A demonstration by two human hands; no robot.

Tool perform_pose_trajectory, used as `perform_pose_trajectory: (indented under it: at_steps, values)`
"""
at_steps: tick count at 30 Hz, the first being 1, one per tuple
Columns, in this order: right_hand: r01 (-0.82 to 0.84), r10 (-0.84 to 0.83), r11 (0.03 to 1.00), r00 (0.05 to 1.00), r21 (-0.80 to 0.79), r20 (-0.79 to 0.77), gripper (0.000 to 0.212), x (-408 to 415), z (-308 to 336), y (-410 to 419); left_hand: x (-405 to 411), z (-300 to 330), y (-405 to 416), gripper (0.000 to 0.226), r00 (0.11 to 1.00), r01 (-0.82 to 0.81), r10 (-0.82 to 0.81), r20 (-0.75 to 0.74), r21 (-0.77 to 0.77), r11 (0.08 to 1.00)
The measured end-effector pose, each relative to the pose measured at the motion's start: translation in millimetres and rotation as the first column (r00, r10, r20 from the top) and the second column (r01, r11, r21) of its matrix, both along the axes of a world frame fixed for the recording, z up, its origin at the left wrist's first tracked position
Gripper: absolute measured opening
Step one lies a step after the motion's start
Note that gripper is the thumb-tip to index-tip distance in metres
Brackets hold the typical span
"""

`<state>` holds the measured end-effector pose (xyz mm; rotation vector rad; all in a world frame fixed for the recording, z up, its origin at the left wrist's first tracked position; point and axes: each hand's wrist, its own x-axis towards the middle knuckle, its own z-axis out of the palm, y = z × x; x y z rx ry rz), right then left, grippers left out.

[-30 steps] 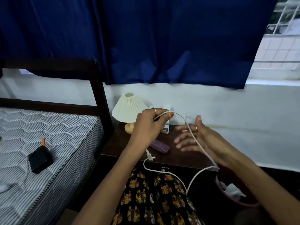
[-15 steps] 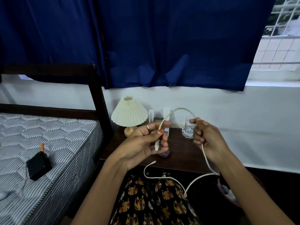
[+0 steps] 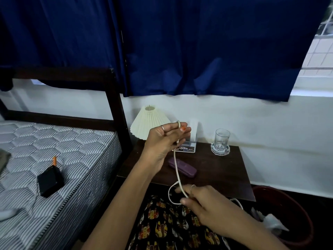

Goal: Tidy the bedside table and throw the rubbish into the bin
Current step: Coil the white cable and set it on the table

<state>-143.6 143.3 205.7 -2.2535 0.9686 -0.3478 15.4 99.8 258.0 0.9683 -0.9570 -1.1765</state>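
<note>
A white cable runs between my hands above the dark bedside table. My left hand is raised over the table's back left and pinches the cable's upper end, which loops over its fingers. My right hand is low, in front of the table's front edge, and pinches the cable where it forms a loop. A purple case, a small white box and a drinking glass sit on the table. The red bin stands at the right with white rubbish in it.
A pleated cream lamp stands at the table's back left. The bed's dark frame post and mattress lie to the left, with a black box on the mattress. A blue curtain hangs above.
My right hand has dropped from beside the glass to below the table's front edge, drawing the cable down. My left hand has risen a little and kept the cable's upper end.
</note>
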Motion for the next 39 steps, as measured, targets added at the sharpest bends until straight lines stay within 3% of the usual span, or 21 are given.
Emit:
perform_pose_trajectory:
  at_steps: [4, 6, 9, 16, 23, 27, 34, 37, 39]
  values:
    - [0.045, -0.082, 0.963, 0.988, -0.267, -0.129, 0.029, -8.1, 31.7, 4.2, 4.0, -2.4, -3.2, 0.011, 0.987, -0.053, 0.057, 0.151, -0.029, 0.998]
    - [0.116, -0.152, 0.911, 0.987, -0.397, -0.06, 0.027, -14.6, 47.7, -4.3, 5.5, -4.5, -3.8, 0.011, 0.972, -0.045, 0.056, 0.23, -0.054, 0.998]
    - [0.228, -0.168, 0.871, 0.971, -0.436, 0.172, 0.021, -19.6, 66.0, -24.2, 3.7, -10.6, -2.2, 0.013, 0.959, -0.009, 0.025, 0.284, -0.057, 0.998]
    - [0.337, -0.192, 0.897, 0.88, -0.287, 0.433, 0.011, -8.3, 81.7, -70.6, -18.6, -22.2, 7.6, 0.027, 0.98, 0.114, -0.102, 0.174, -0.062, 0.992]
    - [0.352, -0.246, 0.93, 0.811, -0.107, 0.531, 0.011, -3.0, 58.9, -92.8, -31.5, -17.7, 14.8, 0.036, 0.96, 0.123, -0.122, -0.254, -0.009, 0.992]
    - [0.302, -0.268, 0.952, 0.732, 0.055, 0.627, 0.014, 0.3, 45.5, -89.6, -31.4, -14.7, 13.7, 0.034, 0.968, 0.156, -0.143, -0.205, 0.049, 0.986]
    - [0.298, -0.245, 0.954, 0.707, 0.034, 0.663, 0.014, -5.8, 46.8, -85.0, -37.0, -1.7, 17.3, 0.033, 0.983, 0.18, -0.176, -0.05, 0.118, 0.976]
    - [0.308, -0.273, 0.948, 0.669, 0.077, 0.691, 0.018, -5.1, 47.8, -82.6, -39.3, 0.4, 17.6, 0.036, 0.982, 0.187, -0.182, -0.053, 0.101, 0.977]
    - [0.288, -0.326, 0.941, 0.621, 0.179, 0.713, 0.024, -3.4, 43.7, -79.5, -39.6, 3.6, 15.3, 0.035, 0.973, 0.197, -0.186, -0.135, 0.073, 0.978]
